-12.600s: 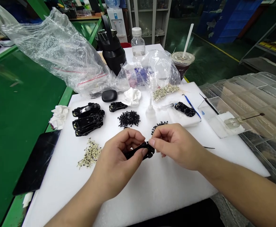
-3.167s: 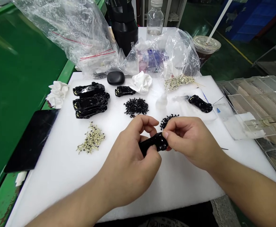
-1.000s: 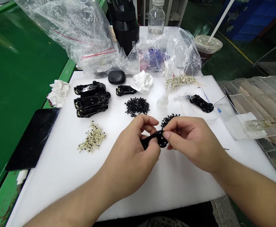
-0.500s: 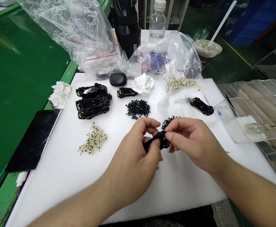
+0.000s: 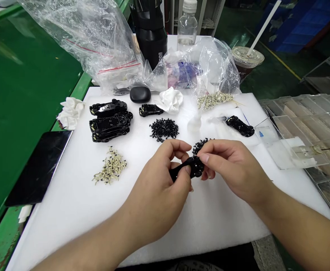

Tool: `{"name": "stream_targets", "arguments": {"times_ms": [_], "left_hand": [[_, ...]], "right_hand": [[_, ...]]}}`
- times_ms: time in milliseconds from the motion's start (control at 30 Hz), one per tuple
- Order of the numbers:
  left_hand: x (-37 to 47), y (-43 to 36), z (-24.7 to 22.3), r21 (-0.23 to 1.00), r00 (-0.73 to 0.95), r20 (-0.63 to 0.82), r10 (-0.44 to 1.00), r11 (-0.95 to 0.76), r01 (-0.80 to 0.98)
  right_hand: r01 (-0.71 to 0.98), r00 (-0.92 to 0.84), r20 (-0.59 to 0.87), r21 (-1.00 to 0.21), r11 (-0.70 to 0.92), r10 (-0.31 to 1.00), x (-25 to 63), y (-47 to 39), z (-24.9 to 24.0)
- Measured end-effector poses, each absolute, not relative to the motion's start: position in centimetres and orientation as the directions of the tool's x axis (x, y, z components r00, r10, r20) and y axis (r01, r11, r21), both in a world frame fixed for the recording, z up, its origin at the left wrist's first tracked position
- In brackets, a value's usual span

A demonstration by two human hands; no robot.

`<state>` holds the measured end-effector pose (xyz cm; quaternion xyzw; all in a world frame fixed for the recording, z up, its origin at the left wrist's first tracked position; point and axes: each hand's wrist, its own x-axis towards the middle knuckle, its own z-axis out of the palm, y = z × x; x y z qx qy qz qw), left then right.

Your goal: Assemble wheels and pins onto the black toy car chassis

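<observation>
A small black toy car [image 5: 195, 165] is gripped between the thumb and fingers of my left hand [image 5: 165, 184]. At its right end, my right hand [image 5: 232, 165] is closed in a pinch, thumb and forefinger at the car's edge. Whatever lies between those fingertips is too small to make out. Just behind my right hand is a partly hidden pile of tiny black parts [image 5: 200, 146]. A larger heap of black parts [image 5: 164, 128] lies farther back on the white foam board [image 5: 77, 195].
Stacked black toy cars [image 5: 111, 126] and a pile of pale sticks with dark tips [image 5: 111, 166] lie left. Another car [image 5: 240, 126] lies right, near a clear compartment box [image 5: 308, 113]. Plastic bags [image 5: 97, 41], a black bottle [image 5: 152, 41] and a drink cup [image 5: 247, 58] stand behind.
My right thumb and forefinger have shifted slightly at the car's edge, showing more of its right end. My left hand keeps its hold, and the view has moved a little.
</observation>
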<state>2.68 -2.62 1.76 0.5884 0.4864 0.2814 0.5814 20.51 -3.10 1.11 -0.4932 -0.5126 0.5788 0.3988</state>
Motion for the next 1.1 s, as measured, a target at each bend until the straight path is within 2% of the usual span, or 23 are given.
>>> {"name": "stream_targets", "arguments": {"times_ms": [700, 1100], "left_hand": [[2.33, -2.60, 1.71, 0.955, 0.404, -0.236, 0.884, 0.135, 0.263], [2.47, -2.66, 1.63, 0.960, 0.410, -0.226, 0.884, 0.131, 0.246]], "right_hand": [[0.085, -0.189, -0.170, -0.984, -0.156, 0.967, 20.51, -2.96, 1.22], [0.045, -0.209, -0.175, -0.985, -0.169, 0.962, 20.50, -3.04, 1.30]]}}
